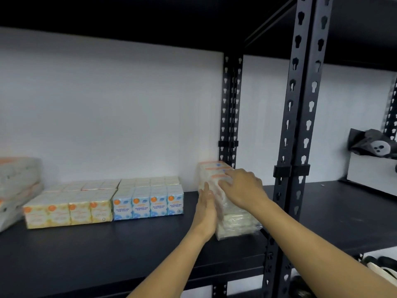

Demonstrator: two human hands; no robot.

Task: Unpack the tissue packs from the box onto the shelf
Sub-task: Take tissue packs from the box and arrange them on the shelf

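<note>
Wrapped tissue pack (232, 214) sits on the shelf (129, 244) by the upright post (298, 147), long axis running front-to-back, away from you. Your left hand (206, 209) lies flat against its left side, right hand (242, 188) spread on top (neither gripping). Push straight back.

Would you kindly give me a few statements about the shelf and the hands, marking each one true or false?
1. Both hands rest on the wrapped tissue bundle beside the shelf post. True: left hand on its side, right hand on top.
2. The blue tissue packs sit right of the yellow tissue packs. True.
3. The blue packs are stacked on the yellow ones. False: they stand side by side on the black shelf.
4. The bundle is lifted clear of the shelf. False: it lies on it.
</note>
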